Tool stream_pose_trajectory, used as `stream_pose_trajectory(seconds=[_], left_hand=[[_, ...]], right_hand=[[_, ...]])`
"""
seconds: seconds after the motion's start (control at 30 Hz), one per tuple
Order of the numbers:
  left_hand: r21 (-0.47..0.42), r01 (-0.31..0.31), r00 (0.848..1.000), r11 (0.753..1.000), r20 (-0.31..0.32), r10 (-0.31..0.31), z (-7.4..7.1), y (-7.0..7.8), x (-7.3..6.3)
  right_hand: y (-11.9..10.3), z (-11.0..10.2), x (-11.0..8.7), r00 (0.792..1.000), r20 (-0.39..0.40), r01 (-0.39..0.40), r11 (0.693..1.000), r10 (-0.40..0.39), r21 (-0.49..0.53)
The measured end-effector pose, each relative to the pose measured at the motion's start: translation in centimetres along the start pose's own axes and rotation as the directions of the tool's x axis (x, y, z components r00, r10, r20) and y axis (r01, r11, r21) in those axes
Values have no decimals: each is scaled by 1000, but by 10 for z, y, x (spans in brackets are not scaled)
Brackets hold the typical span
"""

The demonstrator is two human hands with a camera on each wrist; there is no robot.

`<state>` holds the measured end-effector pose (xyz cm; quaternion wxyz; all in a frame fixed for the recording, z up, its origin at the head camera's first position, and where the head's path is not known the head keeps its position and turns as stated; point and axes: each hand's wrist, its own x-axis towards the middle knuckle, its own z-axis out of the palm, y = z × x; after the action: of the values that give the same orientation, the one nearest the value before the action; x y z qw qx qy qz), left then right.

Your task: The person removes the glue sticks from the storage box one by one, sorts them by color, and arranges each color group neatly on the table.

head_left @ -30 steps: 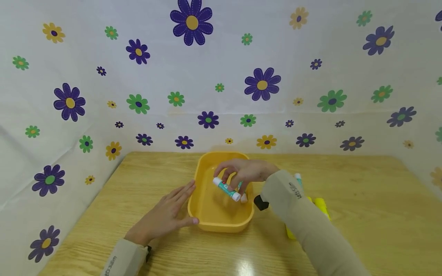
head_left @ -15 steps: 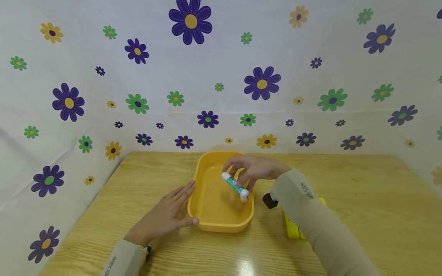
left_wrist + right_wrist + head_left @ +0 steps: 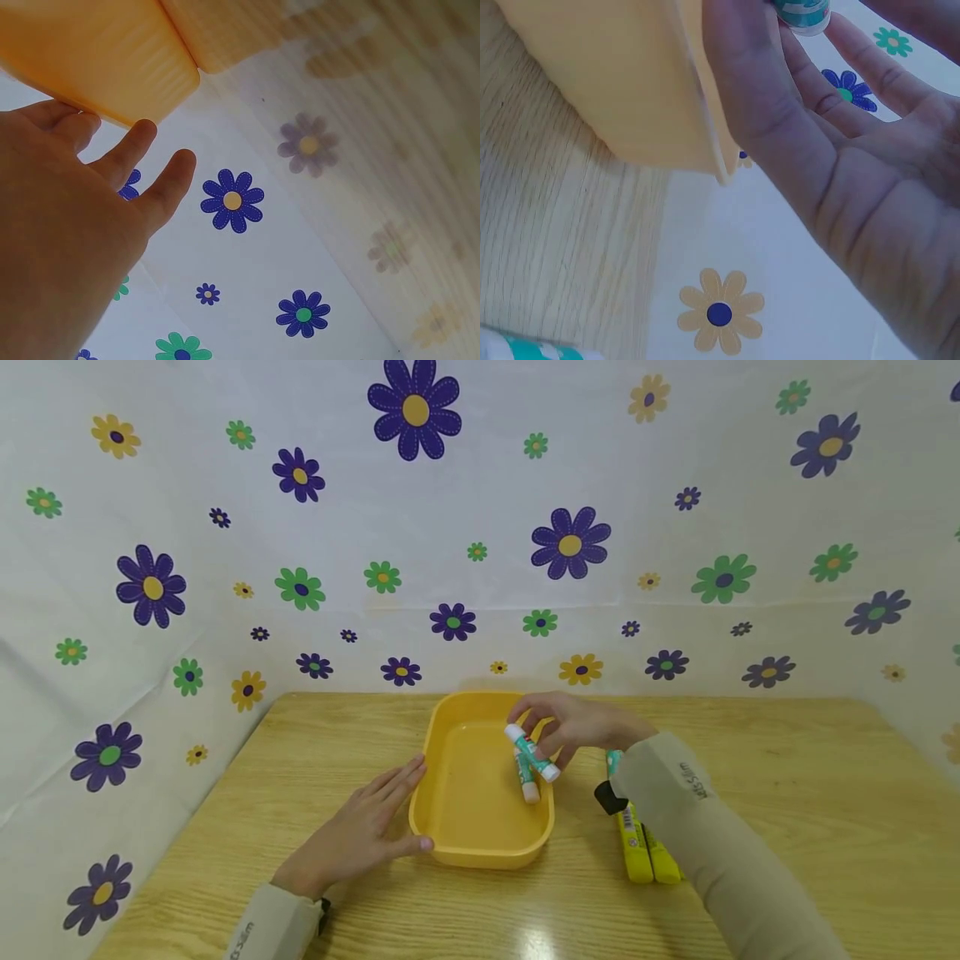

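Note:
A glue stick (image 3: 534,755), teal with white ends, is pinched in my right hand (image 3: 577,722) above the right side of the yellow tray (image 3: 422,810). Below it, a second glue stick (image 3: 528,787) lies in the tray, partly covered by the held one. In the right wrist view, only one end of the held glue stick (image 3: 804,13) shows between thumb and fingers. My left hand (image 3: 356,835) rests against the tray's left side, fingers extended and thumb at the near corner. The left wrist view shows those fingertips at the tray wall (image 3: 112,67).
Two yellow tube-like items (image 3: 637,860) lie right of the tray, partly under my right forearm. Near them is another teal-and-white stick (image 3: 613,762), mostly hidden by the sleeve. A flower-printed cloth (image 3: 480,502) hangs behind the wooden table (image 3: 337,727).
My right hand has moved right with the glue stick, from over the tray's middle toward its right rim. More of the glue stick in the tray shows. My left hand has stayed in place.

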<state>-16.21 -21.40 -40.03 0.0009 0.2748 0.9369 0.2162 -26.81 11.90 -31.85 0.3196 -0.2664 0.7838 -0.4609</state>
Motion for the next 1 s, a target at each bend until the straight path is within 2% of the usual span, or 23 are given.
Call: stream_pose_trajectory(seconds=[0.47,0.7,1.0], left_hand=[[-5,-12,1000,1000,-6,12,0,-1,-1],[-20,1,1000,1000,8,-1,0,0,0],[7,-7,1000,1000,5,7,0,0,0]], right_hand=[[14,-15,-23,997,-76,3,999,-6,-42],[22,-24,-39,993,-117,-36,998,30,-53],[35,-35,-57,985,-167,-52,996,40,-67]])
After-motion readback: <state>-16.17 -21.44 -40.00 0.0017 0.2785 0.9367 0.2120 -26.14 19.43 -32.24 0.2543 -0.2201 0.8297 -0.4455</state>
